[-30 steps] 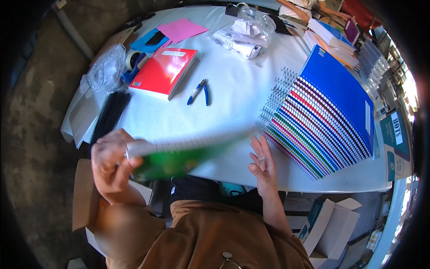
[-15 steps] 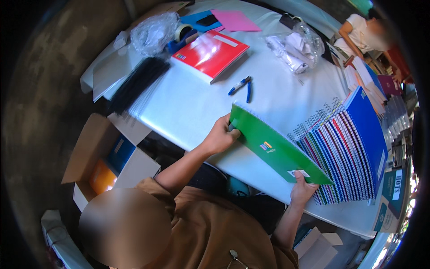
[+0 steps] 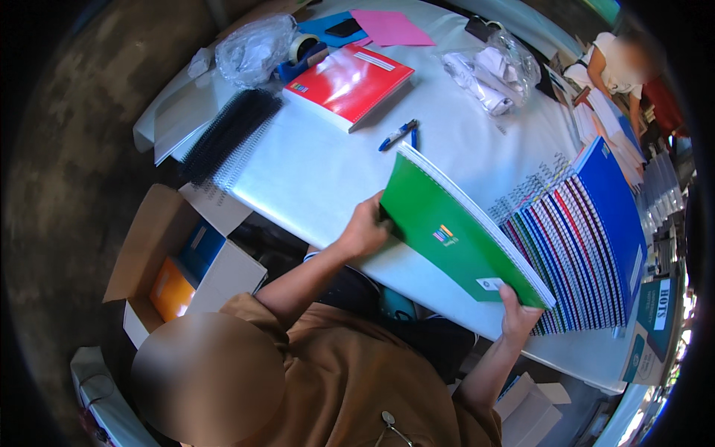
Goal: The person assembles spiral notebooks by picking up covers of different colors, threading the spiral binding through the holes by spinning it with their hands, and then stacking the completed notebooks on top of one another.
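Observation:
A green-covered notebook is held up in front of me, tilted, with its page edges and a line of binding along the far long side. My left hand grips its near left edge, fingers partly tucked behind the cover. Its lower right corner is pinched by my right hand, thumb on the cover near a small white label. Just beyond that corner, a row of spiral-bound notebooks stands packed together, a blue cover at its right end. Blue-handled pliers lie past the green notebook, partly hidden by it.
A stack of red notebooks sits on the white table, near a tape dispenser and black spiral coils. Crumpled plastic lies farther back. An open carton stands at left; another person is at far right.
The green notebook has turned so its page edges and binding side show more. Its far end has risen slightly, now covering part of the pliers. Both hands keep hold.

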A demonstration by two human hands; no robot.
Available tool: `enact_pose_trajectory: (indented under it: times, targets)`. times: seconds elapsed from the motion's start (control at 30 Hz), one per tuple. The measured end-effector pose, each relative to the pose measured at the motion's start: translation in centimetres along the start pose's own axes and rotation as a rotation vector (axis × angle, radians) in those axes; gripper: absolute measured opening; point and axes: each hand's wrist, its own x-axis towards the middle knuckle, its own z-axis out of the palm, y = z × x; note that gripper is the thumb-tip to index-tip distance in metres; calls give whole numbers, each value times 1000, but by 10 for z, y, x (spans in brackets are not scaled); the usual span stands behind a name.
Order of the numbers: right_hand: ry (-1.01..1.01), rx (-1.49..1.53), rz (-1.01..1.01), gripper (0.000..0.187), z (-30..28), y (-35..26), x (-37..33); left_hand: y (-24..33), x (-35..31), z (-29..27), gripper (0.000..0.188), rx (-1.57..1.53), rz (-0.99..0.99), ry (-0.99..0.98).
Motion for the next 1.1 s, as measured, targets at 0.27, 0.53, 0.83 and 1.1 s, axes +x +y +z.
enact_pose_trajectory:
  times: [0.27, 0.53, 0.83, 1.1]
  targets:
    - [24, -226, -84, 19, -3, 1, 12, 29, -32, -185, 28, 1353, -102, 759]
    - [57, -207, -52, 20, 2, -2, 14, 23, -67, -217, 27, 1273, -494, 646]
    - [95, -212, -52, 21, 3, -3, 5, 1, -41, -211, 29, 1186, -361, 715]
    - [118, -237, -71, 22, -4, -9, 2, 65, -31, -166, 41, 85, 266, 340]
